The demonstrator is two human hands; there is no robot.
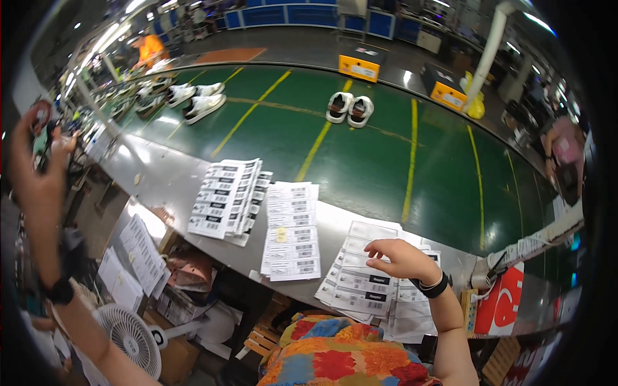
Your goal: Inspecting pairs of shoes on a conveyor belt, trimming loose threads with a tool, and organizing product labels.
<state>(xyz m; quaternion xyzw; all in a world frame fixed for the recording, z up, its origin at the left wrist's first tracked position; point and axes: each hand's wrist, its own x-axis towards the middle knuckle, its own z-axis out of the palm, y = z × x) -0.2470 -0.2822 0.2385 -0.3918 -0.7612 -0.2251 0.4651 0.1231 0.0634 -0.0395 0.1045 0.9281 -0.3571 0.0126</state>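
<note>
My right hand point(407, 258) is over a spread of label sheets point(354, 293) at the near edge of the metal table. Its fingers are curved, the thumb stands apart from them, and nothing shows between them. My left hand point(40, 170) is raised at the far left rim, away from the sheets. Its fingers are apart and a little smeared, with a reddish-brown round shape behind their tips that I cannot make out. Left of the right hand lie a narrow stack of label sheets point(293, 231) with a yellow mark and a thicker fanned stack point(225, 198).
Beyond the metal ledge point(161, 167) runs a green conveyor belt point(277, 141) with yellow lines. It carries white shoes point(349, 109) and more pairs at left. Yellow-fronted boxes point(359, 67) stand past its far edge. A white fan point(132, 341) is low at left, a red box point(501, 302) at right.
</note>
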